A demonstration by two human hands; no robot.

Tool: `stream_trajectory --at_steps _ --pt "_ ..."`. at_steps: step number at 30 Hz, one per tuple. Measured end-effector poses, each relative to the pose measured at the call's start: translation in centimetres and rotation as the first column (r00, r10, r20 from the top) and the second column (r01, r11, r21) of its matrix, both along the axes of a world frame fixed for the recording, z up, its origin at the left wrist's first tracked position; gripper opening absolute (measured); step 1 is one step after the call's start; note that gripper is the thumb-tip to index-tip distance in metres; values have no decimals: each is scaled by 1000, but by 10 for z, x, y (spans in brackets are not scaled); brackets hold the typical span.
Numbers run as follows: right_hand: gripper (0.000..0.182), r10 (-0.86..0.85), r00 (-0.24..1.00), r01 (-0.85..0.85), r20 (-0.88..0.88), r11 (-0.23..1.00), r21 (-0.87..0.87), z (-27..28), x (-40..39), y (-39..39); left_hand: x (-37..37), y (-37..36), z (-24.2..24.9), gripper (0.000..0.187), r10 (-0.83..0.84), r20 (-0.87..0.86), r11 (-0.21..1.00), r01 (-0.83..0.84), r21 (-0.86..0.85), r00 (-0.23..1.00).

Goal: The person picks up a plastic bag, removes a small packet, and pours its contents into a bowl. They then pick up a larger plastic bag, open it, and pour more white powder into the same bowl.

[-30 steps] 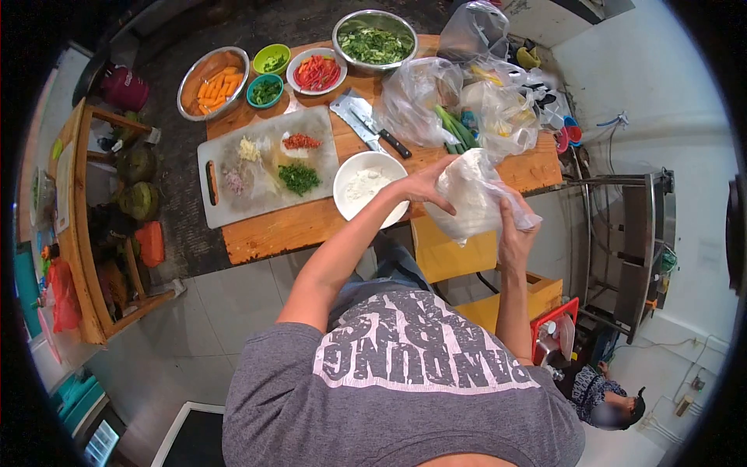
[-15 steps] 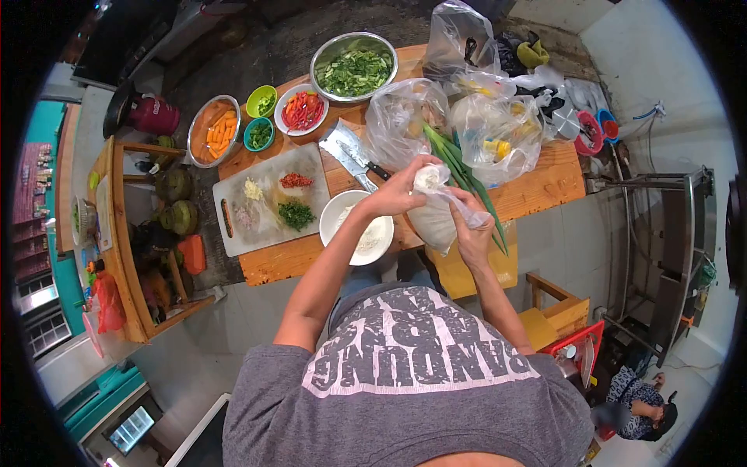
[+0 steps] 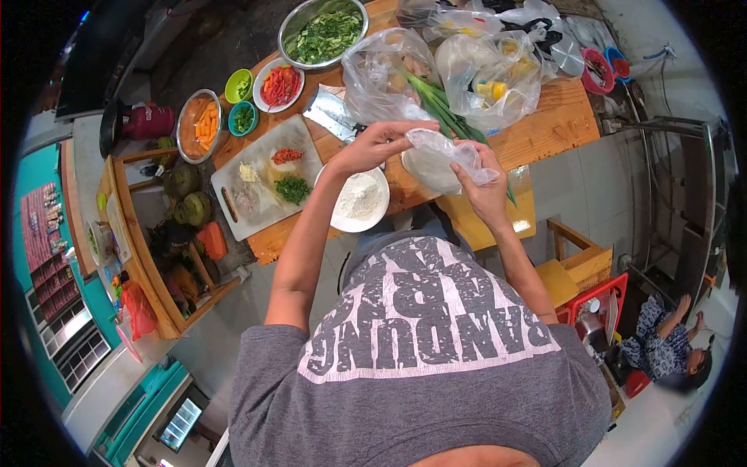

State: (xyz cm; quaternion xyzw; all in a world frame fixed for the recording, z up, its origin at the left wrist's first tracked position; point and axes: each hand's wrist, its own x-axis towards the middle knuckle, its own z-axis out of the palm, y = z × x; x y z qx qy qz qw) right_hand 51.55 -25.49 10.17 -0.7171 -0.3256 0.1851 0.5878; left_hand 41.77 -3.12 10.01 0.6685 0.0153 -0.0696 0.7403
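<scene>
My left hand has its fingertips and thumb at the left edge of a clear plastic bag's mouth, pinching it. On the other side, my right hand grips the gathered plastic. The bag's pale, full lower part rests at the table's front edge. Left of it, a white bowl holds a heap of white powder, partly behind my left forearm. Long green onion stalks lie behind the bag.
A cutting board bears chopped red, green and pale heaps. Behind it are a cleaver, a plate of red chilies, two small bowls, a carrot bowl and a greens bowl. Plastic bags stand right. A person sits lower right.
My left hand no longer holds the white, powder-filled bundle at the bag's mouth. The powder heap in the bowl looks larger. The view has shifted, and the seated person's arms have moved.
</scene>
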Motion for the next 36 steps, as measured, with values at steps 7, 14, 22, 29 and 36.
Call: stream_trajectory --at_steps 7,14,22,29,36 --pt "11 -46 993 58 -107 992 112 -13 -2 -7 5 -4 23 38 52 -76 993 -44 108 996" --pt "16 10 959 39 -283 985 166 -8 -22 -9 -22 -12 35 31 106 62 974 -117 193 992" --pt "67 69 996 -74 60 993 93 -27 -16 12 -29 -30 23 19 220 9 964 -219 148 975" --pt "37 199 937 -194 285 980 -48 -93 -31 24 -12 -61 26 23 179 281 793 -307 526 943" --pt "11 63 943 -40 325 996 -76 -58 -25 36 -36 -70 -38 110 273 214 683 -345 644 938"
